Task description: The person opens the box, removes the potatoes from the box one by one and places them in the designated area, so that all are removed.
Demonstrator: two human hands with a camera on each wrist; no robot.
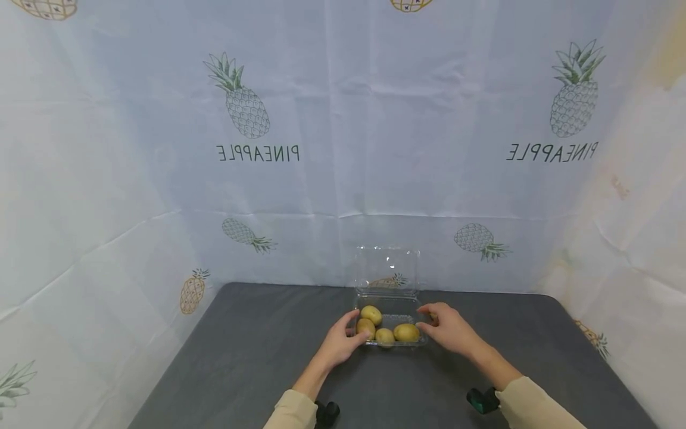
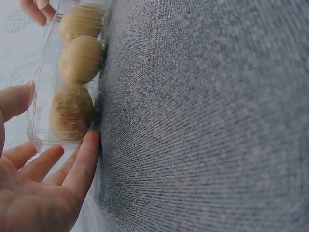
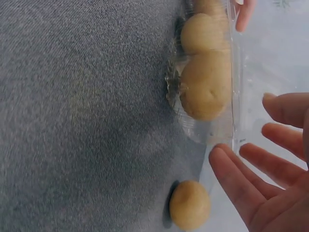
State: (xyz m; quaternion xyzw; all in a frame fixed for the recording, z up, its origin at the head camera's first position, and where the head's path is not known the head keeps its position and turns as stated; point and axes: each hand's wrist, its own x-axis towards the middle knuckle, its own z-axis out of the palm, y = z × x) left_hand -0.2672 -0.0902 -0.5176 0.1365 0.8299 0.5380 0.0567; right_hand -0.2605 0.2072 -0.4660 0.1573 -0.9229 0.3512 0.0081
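A clear plastic clamshell container [image 1: 395, 344] stands on the table with its lid [image 1: 387, 265] raised at the back. Several potatoes [image 1: 407, 332] lie inside, along the front and left; the back right part shows bare plastic. My left hand [image 1: 339, 344] is at the container's left end, fingers extended against the outer wall and thumb by the front rim. Beside the right end is my right hand [image 1: 452, 328], its fingers spread and holding nothing; whether its fingertips touch the plastic I cannot tell. Another potato [image 3: 189, 205] sits on the table outside the container, mostly hidden by that hand in the head view.
A dark grey cloth covers the table [image 1: 257, 357]. Behind and at both sides hangs a pale curtain [image 1: 375, 119] printed with pineapples; the container's lid stands close to it. Dark devices [image 1: 483, 400] are strapped at both wrists.
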